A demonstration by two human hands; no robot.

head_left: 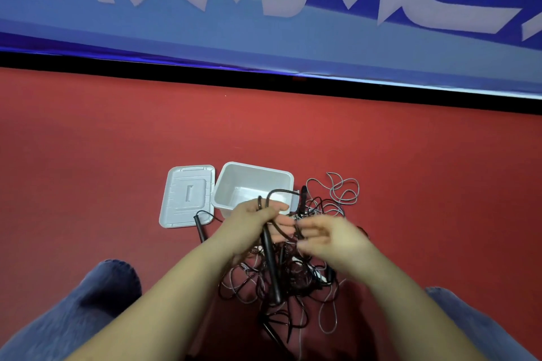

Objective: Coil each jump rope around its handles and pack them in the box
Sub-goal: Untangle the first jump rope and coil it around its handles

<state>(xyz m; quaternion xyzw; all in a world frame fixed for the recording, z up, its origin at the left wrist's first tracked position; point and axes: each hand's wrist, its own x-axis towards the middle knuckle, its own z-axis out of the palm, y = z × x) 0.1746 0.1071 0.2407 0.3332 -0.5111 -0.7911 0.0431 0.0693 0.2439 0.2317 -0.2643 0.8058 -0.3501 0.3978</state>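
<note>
The blurred right hand (325, 239) hides part of the rope tangle (287, 278).
</note>
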